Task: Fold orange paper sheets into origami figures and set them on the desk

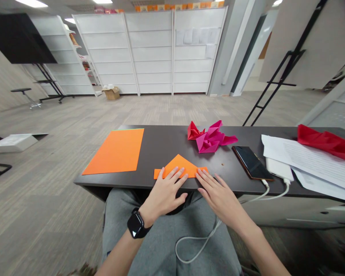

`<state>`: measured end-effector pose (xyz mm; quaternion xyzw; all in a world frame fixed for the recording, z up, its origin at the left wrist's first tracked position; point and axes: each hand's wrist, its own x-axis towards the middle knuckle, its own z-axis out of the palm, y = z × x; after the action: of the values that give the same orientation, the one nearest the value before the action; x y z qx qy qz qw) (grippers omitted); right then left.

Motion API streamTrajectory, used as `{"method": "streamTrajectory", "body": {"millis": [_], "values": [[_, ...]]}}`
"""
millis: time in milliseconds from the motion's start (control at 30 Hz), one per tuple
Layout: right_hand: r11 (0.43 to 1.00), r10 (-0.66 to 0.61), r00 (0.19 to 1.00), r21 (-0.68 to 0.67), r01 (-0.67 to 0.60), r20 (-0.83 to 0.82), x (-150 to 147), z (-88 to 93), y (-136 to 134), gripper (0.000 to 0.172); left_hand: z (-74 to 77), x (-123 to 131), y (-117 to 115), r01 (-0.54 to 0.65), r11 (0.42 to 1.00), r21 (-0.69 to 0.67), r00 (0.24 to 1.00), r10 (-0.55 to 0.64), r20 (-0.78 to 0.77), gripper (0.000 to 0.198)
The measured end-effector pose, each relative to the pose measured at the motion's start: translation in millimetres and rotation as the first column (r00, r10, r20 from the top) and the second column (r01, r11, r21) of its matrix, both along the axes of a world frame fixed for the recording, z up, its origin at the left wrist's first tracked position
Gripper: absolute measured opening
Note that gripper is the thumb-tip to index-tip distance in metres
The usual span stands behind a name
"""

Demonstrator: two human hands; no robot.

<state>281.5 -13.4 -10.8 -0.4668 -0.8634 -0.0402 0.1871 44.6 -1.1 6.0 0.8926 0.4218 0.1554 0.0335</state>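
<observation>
A folded orange paper [179, 164] with a pointed top lies at the near edge of the dark table [161, 145]. My left hand [165, 193] rests on its lower left part, fingers stretched flat, a black smartwatch [136, 225] on the wrist. My right hand [218, 193] lies flat too, its fingertips pressing the paper's right corner. Neither hand holds anything.
A flat orange sheet [116, 151] lies to the left. Red and pink folded paper figures [211, 137] sit behind. A phone [251, 162], a white power bank [278, 169] with cable, printed papers [310, 159] and red paper [326, 142] are on the right.
</observation>
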Motion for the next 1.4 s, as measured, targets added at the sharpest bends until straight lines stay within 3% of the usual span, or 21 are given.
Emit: {"method": "streamTrajectory", "body": {"millis": [167,300,367,433,467,533,567,667,700,767,833,900,967,1133,1267,1400], "values": [[0.998,-0.066,0.997,-0.002,0.066,-0.038,9.9,-6.6,3.0,0.043,-1.3,-1.0,0.8,0.007,1.0,0.005,1.0,-0.007,-0.003,0.063],[0.995,-0.102,0.991,0.004,0.103,-0.088,1.5,3.6,4.9,0.038,-1.7,-4.3,2.8,0.02,0.998,0.066,0.999,-0.022,0.028,0.075],[0.993,-0.119,0.99,-0.004,0.119,-0.076,-4.7,11.8,5.2,0.036,-4.1,-6.4,-0.4,-0.01,0.989,0.147,0.995,-0.005,0.103,0.073],[0.992,-0.127,0.99,-0.002,0.127,-0.053,-10.2,19.1,5.5,0.03,-9.8,-7.5,-9.8,-0.148,0.959,0.241,0.961,0.081,0.265,0.057],[0.993,-0.122,0.992,0.005,0.122,-0.041,-12.5,21.8,5.7,0.026,-13.8,-7.5,-17.0,-0.273,0.924,0.268,0.908,0.155,0.39,0.045],[0.995,-0.092,0.996,0.023,0.092,-0.014,-16.0,24.9,5.6,0.021,-22.6,-6.1,-34.7,-0.506,0.829,0.237,0.753,0.291,0.59,0.018],[0.997,-0.072,0.997,0.031,0.071,0.004,-17.2,25.6,5.3,0.02,-26.6,-4.8,-44.2,-0.521,0.835,0.177,0.721,0.32,0.614,0.011],[0.998,-0.036,0.999,0.055,0.034,0.037,-20.0,26.4,3.1,0.022,-31.7,1.6,-66.0,-0.363,0.916,-0.168,0.688,0.385,0.615,0.024],[0.997,-0.038,0.999,0.066,0.037,0.023,-21.3,27.1,2.1,0.025,-30.5,4.5,-68.7,-0.281,0.903,-0.324,0.663,0.427,0.615,0.027],[0.996,-0.043,0.997,0.073,0.047,-0.067,-25.6,29.7,0.0,0.028,-23.6,10.9,-65.9,-0.094,0.816,-0.57,0.572,0.513,0.64,0.027],[0.996,-0.047,0.977,0.06,0.06,-0.207,-32.6,33.7,-1.9,0.027,-12.0,17.4,-54.3,0.027,0.748,-0.664,0.407,0.598,0.691,0.03],[0.998,-0.045,0.941,0.035,0.06,-0.334,-41.4,38.0,-3.9,0.025,2.2,22.3,-39.5,0.03,0.751,-0.66,0.27,0.629,0.729,0.042],[0.999,-0.036,0.908,0.006,0.042,-0.418,-49.9,41.2,-6.0,0.023,16.3,24.4,-27.1,0.002,0.776,-0.63,0.233,0.613,0.755,0.046],[0.999,-0.03,0.839,-0.043,0.008,-0.544,-63.7,42.0,-10.7,0.02,34.5,19.1,-16.1,-0.072,0.818,-0.571,0.244,0.569,0.785,0.03],[0.996,-0.045,0.809,-0.084,-0.006,-0.586,-70.0,40.2,-11.9,0.016,33.8,15.1,-15.8,-0.123,0.838,-0.532,0.298,0.542,0.786,0.029],[0.993,-0.064,0.786,-0.115,-0.01,-0.615,-74.1,40.9,-11.6,0.015,30.2,12.2,-13.7,-0.07,0.845,-0.531,0.298,0.525,0.797,0.028]]}}
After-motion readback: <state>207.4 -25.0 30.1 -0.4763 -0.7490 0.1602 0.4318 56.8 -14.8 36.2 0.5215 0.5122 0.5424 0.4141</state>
